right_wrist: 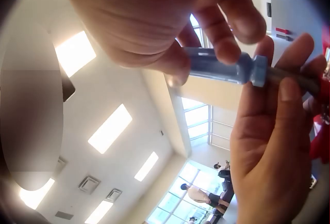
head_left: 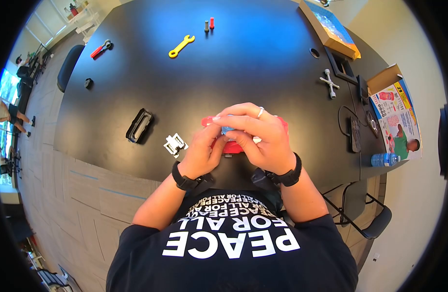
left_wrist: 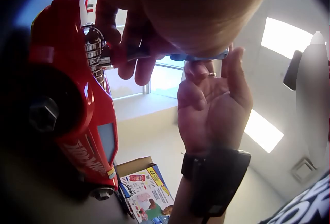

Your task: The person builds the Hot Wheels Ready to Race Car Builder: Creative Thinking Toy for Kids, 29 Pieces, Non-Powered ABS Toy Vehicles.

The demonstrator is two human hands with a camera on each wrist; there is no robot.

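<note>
A red toy car (head_left: 232, 148) lies under both hands in the head view; its side with wheels and chrome engine fills the left of the left wrist view. My right hand (head_left: 268, 138) grips the blue handle of a screwdriver (right_wrist: 216, 68), thumb on one side and fingers on the other. Around the grey shaft (right_wrist: 294, 79), my left hand (right_wrist: 273, 157) has its thumb and fingers, close to the car's engine (left_wrist: 95, 51). The shaft's tip is hidden.
Left of the hands are a white part (head_left: 175, 145) and a black tray-like part (head_left: 140, 125). Farther off are a yellow wrench (head_left: 181, 46), two bolts (head_left: 207, 26), and a red-handled tool (head_left: 100, 49). A grey cross wrench (head_left: 329, 83), bottle (head_left: 385, 159) and boxes stand right.
</note>
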